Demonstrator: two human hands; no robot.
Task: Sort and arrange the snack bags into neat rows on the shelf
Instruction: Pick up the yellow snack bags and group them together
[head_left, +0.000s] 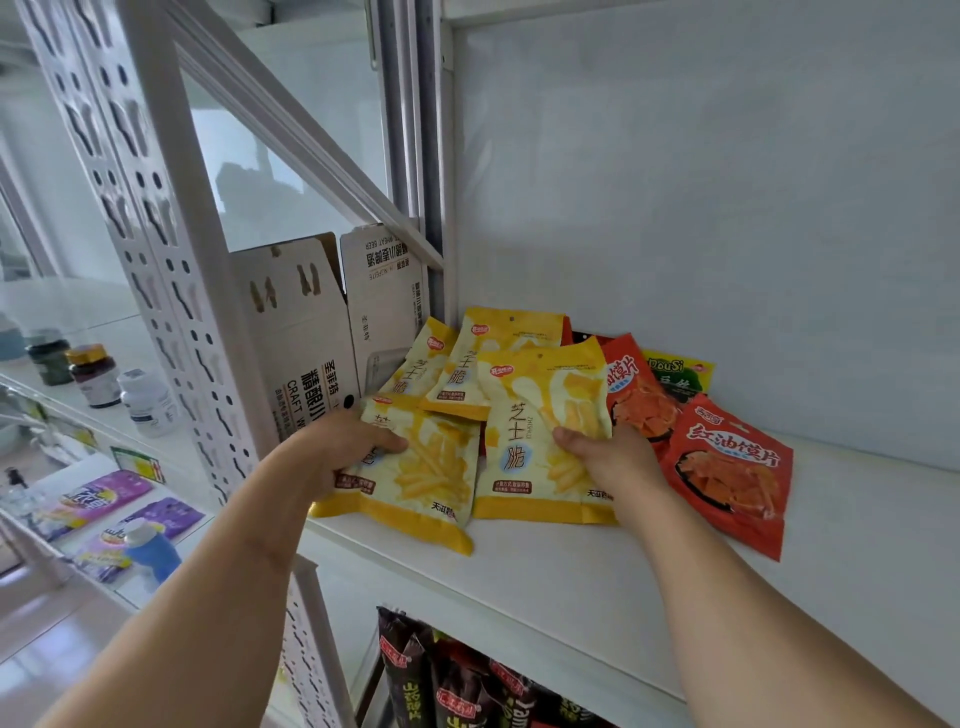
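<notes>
Several yellow snack bags lie on the white shelf (597, 582) at its left end. My left hand (343, 452) grips the front-left yellow bag (431, 483) by its left edge, thumb on top. My right hand (613, 457) holds the front-right yellow bag (530, 441) at its right side. Two more yellow bags (457, 374) overlap behind them. To the right lie two red-orange bags, one in front (732, 467) and one behind (636, 389). A green-and-yellow bag (680, 371) is partly hidden at the back.
A white cardboard box (306, 332) with open flaps stands left of the shelf post. Dark snack packs (457, 686) fill the shelf below. On the left unit sit bottles (96, 376) and purple packets (104, 499). Bare shelf board extends to the right.
</notes>
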